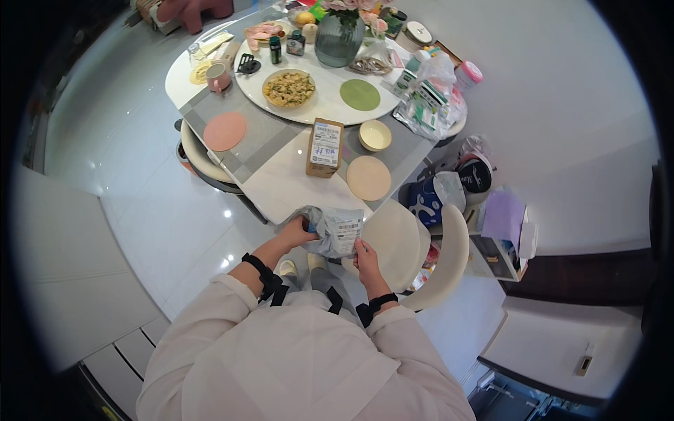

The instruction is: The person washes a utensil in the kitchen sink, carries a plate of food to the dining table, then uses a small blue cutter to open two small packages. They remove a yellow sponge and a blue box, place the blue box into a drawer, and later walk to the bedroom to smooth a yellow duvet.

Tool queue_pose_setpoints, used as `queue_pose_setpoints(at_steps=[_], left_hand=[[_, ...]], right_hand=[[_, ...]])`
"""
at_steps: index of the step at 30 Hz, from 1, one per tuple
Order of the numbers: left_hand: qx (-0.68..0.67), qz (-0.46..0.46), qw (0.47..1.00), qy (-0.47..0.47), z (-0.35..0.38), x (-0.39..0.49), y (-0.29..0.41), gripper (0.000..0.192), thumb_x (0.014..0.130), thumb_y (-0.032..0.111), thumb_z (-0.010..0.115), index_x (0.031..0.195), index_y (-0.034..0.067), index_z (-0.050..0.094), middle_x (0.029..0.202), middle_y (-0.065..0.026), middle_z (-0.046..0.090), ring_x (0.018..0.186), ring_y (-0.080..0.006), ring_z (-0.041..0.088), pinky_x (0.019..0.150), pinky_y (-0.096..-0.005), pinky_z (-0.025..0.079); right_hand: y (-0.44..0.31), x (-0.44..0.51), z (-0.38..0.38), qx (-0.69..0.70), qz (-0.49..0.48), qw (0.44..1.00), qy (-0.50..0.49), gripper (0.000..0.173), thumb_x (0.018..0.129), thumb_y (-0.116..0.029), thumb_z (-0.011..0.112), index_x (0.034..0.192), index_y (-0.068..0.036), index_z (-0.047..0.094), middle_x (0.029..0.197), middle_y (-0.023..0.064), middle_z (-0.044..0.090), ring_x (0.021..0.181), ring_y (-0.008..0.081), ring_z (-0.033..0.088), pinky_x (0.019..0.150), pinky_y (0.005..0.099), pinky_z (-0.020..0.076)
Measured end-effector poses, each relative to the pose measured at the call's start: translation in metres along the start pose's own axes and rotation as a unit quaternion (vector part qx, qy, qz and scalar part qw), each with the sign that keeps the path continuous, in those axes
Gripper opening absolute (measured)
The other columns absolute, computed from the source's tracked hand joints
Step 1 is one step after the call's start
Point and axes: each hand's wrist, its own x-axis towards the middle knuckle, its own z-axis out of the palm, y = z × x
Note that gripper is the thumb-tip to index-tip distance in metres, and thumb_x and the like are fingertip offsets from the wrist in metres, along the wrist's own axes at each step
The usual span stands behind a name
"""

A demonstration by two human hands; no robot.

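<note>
A grey plastic mailing bag (329,231) with a printed white label (347,231) is held in front of me at the table's near edge. My left hand (296,232) reaches into its gaping left end, where the plastic hides some of the fingers. By that hand, a small patch of a blue item (311,227) shows inside the bag. My right hand (366,260) pinches the lower right edge of the bag, beside the label. Just beyond the bag, a brown cardboard box (324,147) with a shipping label stands on the table.
Past the box sit a cream bowl (375,135), a beige round mat (368,178) and a pink mat (225,131). The white turntable (253,94) bears a plate of food (289,88) and a glass vase (339,39). A cream chair (392,242) is close on my right.
</note>
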Motion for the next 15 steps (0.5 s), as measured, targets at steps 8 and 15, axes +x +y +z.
queue_pose_setpoints(at_steps=[8,15], left_hand=[[-0.095,-0.029,0.989,-0.106,0.004,-0.023,0.045,0.061,0.067,0.026,0.080,0.114,-0.005,0.058,0.099,-0.0130,0.066,0.088,-0.0215,0.064,0.076,-0.0323,0.051],[-0.161,-0.014,0.971,-0.176,0.027,-0.067,0.098,0.064,0.077,0.025,0.078,0.129,0.000,0.049,0.112,-0.0103,0.063,0.096,-0.0172,0.062,0.075,-0.0319,0.054]], right_hand=[[-0.015,-0.040,-0.040,-0.054,-0.075,0.993,0.069,0.032,0.097,-0.032,0.060,0.110,-0.003,0.067,0.063,-0.0016,0.053,0.048,0.0062,0.043,0.044,0.0232,0.0351],[-0.038,-0.054,-0.096,-0.142,-0.185,0.956,0.178,0.029,0.094,-0.031,0.064,0.094,-0.002,0.071,0.063,0.0005,0.058,0.052,0.0080,0.051,0.049,0.0249,0.0411]])
